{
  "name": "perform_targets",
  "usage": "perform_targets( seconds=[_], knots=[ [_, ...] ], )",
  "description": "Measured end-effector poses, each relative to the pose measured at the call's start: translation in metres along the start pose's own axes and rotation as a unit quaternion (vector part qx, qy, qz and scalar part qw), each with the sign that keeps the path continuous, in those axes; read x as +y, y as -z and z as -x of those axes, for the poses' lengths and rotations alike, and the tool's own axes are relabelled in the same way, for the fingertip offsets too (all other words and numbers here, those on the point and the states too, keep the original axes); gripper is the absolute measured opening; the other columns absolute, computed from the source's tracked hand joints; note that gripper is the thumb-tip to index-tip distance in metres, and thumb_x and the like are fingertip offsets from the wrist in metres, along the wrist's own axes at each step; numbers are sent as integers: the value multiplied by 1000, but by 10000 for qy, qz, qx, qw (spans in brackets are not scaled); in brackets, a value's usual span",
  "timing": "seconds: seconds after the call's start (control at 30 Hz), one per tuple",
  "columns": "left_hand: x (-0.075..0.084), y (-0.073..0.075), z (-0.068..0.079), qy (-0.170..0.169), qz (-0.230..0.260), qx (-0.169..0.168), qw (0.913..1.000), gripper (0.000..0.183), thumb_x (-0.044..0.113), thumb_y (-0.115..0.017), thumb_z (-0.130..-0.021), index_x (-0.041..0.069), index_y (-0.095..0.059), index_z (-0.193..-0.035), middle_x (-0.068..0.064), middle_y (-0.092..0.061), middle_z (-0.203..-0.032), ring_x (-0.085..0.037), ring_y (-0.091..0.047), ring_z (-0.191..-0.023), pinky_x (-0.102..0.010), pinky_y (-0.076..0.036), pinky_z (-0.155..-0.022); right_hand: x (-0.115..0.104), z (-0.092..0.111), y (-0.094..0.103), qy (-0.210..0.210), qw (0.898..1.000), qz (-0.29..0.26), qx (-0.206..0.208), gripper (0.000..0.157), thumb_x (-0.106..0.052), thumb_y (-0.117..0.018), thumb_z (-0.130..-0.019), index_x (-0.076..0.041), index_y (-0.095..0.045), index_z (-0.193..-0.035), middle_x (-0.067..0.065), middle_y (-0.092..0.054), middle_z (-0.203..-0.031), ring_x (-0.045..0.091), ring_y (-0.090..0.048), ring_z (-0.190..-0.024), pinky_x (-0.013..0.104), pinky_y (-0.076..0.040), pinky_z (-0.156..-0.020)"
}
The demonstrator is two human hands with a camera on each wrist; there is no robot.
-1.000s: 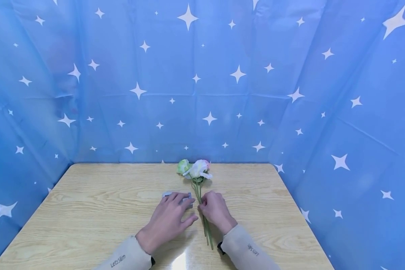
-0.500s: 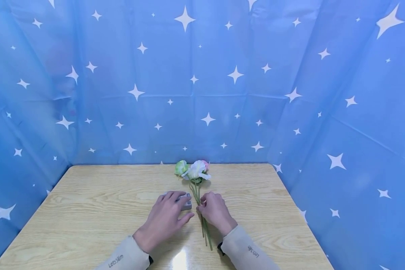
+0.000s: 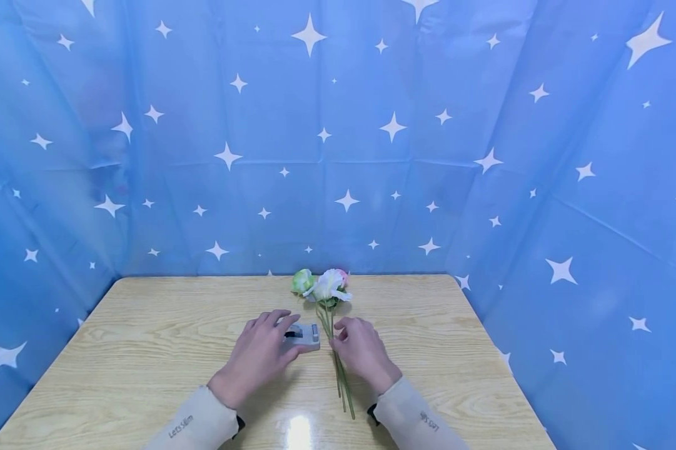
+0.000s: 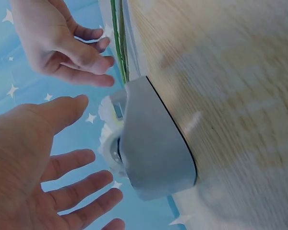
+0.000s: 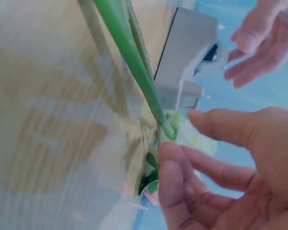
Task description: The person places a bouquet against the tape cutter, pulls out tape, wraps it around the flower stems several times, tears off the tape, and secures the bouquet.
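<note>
A blue curtain [image 3: 292,112] printed with white stars is hung around three sides of a pale wood-grain worktop [image 3: 146,350]. Nearest, dark lettering is borne by both sleeves: what looks like "LetsSlim" can be read on the left sleeve [image 3: 194,419], and the same word, upturned, seems to be printed on the right sleeve [image 3: 422,415].

Green stems [image 3: 346,387] are laid lengthwise on the worktop, their cut ends toward the person. They are likely to prove light, slim and fairly stiff, and are best pinched together around the middle. Beside them, the fingers of the right hand [image 3: 366,353] are loosely bent; a gap is left between thumb and forefinger, and whether the stems are touched cannot be made out. The fingers of the left hand [image 3: 259,356] are spread beside a grey tape dispenser [image 4: 156,143], and nothing is gripped by them. The dispenser is stood just left of the stems; it would probably be felt as solid and smooth, best held by its sides. No label can be read on it.

Farthest, near the back edge, green [image 3: 302,281], white [image 3: 329,285] and pink flower heads [image 3: 343,276] are clustered; their soft petals, apparently artificial, could be crushed and should not be grasped.
</note>
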State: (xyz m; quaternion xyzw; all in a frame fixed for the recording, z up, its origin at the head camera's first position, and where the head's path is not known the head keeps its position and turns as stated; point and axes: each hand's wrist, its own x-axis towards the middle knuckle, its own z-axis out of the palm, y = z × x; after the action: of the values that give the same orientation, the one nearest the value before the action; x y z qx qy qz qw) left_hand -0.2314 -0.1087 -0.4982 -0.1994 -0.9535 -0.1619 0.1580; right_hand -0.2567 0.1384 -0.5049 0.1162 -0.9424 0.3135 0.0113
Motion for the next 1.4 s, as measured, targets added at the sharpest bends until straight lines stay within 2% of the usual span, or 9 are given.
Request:
perform_targets(
  seconds=[0.1,0.2,0.37,0.53,0.7,0.93,1.2,1.4],
  knots=[
    [-6,-2,-1,98,122,-116,9998,68,45,-96,-99,10,-74,-154,-20,-75,-153,-44,-75,-135,-66,-66,-111,0,-5,1,326,9995,-7,-1,30,-16,-85,-108,0,-82,-133,10,-83,-108,18,-77,-92,33,-67,-75],
    [-10,-4,-1,188,277,-197,9992,70,42,-97,-97,8,-73,-154,-22,-75,-151,-44,-76,-132,-64,-68,-108,-2,-10,0,514,9986,-123,-86,31,-17,-82,-111,0,-81,-137,11,-82,-112,17,-76,-94,31,-67,-76],
    [-15,-7,-1,356,641,-406,9965,71,31,-101,-93,4,-73,-152,-24,-77,-145,-41,-78,-123,-58,-72,-102,-6,-19,-2,654,9971,-316,-207,31,-17,-80,-113,-3,-80,-141,10,-83,-115,16,-75,-96,30,-66,-78],
    [-18,-8,-3,494,874,-648,9928,63,15,-100,-92,3,-75,-149,-23,-77,-142,-40,-78,-123,-57,-72,-105,-10,-27,-7,800,9953,-305,-444,31,-19,-79,-114,-6,-81,-142,12,-81,-126,15,-74,-100,33,-67,-84],
    [-21,-10,-6,338,970,-555,9932,57,8,-100,-90,0,-77,-141,-22,-79,-136,-39,-79,-118,-57,-72,-104,-13,-32,-10,957,9923,-299,-726,31,-23,-77,-116,-8,-81,-143,14,-76,-132,17,-69,-99,30,-62,-82],
    [-23,-11,-7,114,964,-546,9938,56,4,-99,-89,-2,-76,-140,-22,-80,-135,-38,-79,-115,-54,-72,-103,-16,-35,-12,1058,9910,-228,-793,22,-19,-80,-114,-7,-86,-131,12,-76,-126,25,-70,-106,32,-62,-82],
    [-23,-12,-8,110,891,-476,9948,55,0,-99,-89,-1,-76,-139,-20,-81,-135,-37,-79,-116,-53,-73,-103,-20,-41,-14,1211,9897,128,-756,10,-20,-82,-111,-13,-88,-116,5,-81,-119,17,-67,-107,28,-59,-85],
    [-21,-14,-8,100,884,-469,9949,55,-2,-100,-87,-1,-77,-137,-19,-81,-134,-36,-79,-114,-53,-73,-102,-21,-42,-17,1208,9897,260,-718,8,-19,-82,-112,-14,-88,-109,4,-78,-116,14,-66,-104,29,-59,-85]
  ],
)
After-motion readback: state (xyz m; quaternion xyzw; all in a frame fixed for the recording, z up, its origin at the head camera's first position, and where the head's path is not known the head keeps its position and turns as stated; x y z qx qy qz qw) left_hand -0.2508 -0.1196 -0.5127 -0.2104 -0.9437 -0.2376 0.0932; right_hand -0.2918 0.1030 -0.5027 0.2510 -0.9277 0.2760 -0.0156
